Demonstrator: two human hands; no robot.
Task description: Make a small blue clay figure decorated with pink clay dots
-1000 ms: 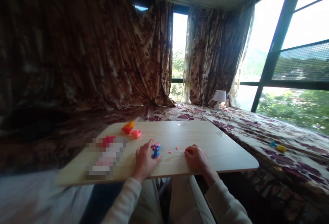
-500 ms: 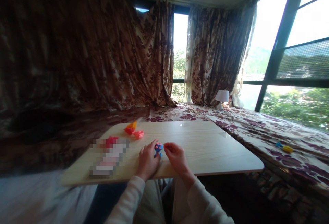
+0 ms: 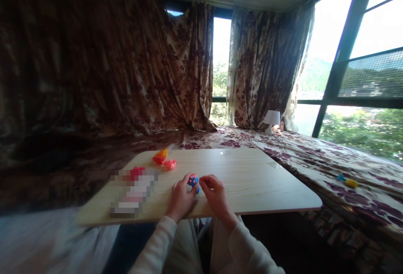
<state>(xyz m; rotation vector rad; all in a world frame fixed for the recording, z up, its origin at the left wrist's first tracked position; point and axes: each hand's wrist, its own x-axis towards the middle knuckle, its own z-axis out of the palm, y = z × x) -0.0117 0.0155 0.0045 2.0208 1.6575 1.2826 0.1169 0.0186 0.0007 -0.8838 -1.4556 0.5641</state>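
Note:
My left hand [image 3: 181,195] grips a small blue clay figure [image 3: 193,179] near the front edge of the table. Its rounded top is dotted with pink bits, and a blue lower part shows below my thumb. Just to the right of the figure is my right hand [image 3: 215,191], thumb and fingertips pinched together. Whatever the pinch holds, if anything, is too small to make out. The small pink pieces seen earlier on the tabletop are not visible; my right hand covers that area.
On the pale wooden table [image 3: 252,181] lie crumpled orange and red wrappers [image 3: 164,159] and a red lump [image 3: 137,173] beside a blurred-out flat object [image 3: 134,196]. A yellow and blue item [image 3: 349,181] rests on the flowered cover at right. A white lamp [image 3: 272,118] stands farther back.
My right hand has moved left from the tabletop to beside the clay figure. My left hand has tilted the figure slightly. The view has shifted a little to the left.

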